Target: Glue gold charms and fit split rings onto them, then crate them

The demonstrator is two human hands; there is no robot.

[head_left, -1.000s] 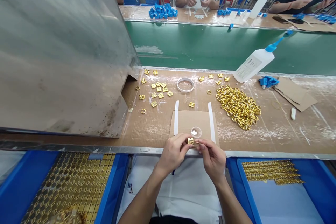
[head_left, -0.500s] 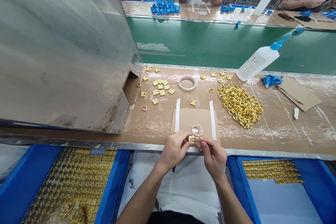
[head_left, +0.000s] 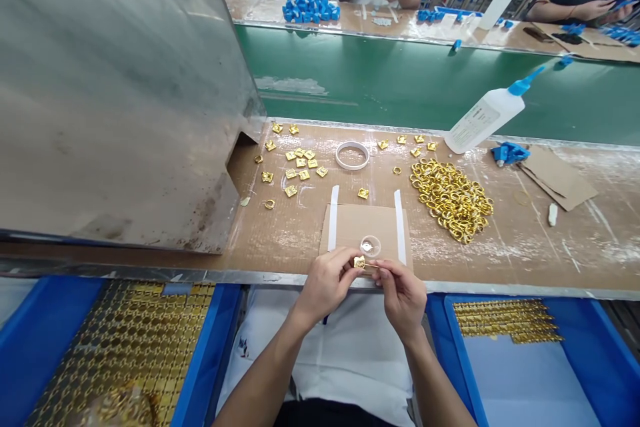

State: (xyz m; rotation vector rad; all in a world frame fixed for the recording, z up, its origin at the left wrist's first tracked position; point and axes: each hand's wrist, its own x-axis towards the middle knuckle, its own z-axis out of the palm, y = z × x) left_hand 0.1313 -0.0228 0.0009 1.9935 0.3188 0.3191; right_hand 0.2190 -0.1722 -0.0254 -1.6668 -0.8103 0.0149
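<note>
Pinching a small gold piece (head_left: 359, 262) at the frame's lower centre, the left hand (head_left: 327, 280) best holds it steady; the right hand (head_left: 404, 297), fingers closed on a thin stick (head_left: 373, 266), needs light control. Whether stick and piece touch is unclear.

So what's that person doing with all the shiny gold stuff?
The person's left hand pinches a small, square, gold metal piece, and the right hand holds a thin, straight stick up to it; I can't tell whether they touch. Just beyond the hands, a small, round, clear dish sits on a brown cardboard pad. Gold metal rings lie heaped to the right, and more gold squares lie scattered farther back.
</note>
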